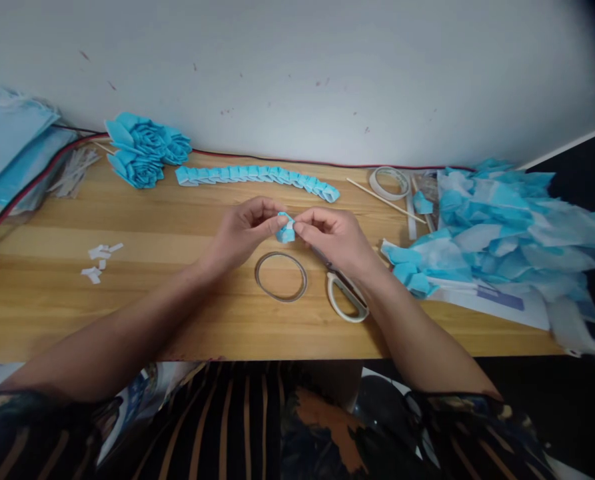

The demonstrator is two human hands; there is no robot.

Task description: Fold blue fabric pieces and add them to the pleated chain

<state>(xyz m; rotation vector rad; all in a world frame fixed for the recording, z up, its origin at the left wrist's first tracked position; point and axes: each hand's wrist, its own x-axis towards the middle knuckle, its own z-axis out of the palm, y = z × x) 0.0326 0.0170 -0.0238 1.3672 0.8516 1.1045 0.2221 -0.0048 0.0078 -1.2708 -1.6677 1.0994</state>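
A small folded light-blue piece (287,235), looking like thin non-woven fabric with a white patch, is held up over the middle of the table. My left hand (241,233) pinches its left edge between thumb and fingers. At its right edge my right hand (336,239) grips the piece by the white patch. Below the hands lies a thin roll of tape (257,283), seen as a narrow ring. Scissors (348,313) with pale handles rest under my right hand, their blades partly hidden by it. A curved row of similar blue folded pieces (250,175) lies behind the hands.
Blue fabric flowers (144,147) stand at the back left, near flat blue sheets (12,133). White scraps (97,253) lie at left. A wider tape roll (390,185), a wooden stick (377,197) and a heap of blue petals (502,227) occupy the right. A cable (277,160) follows the wall.
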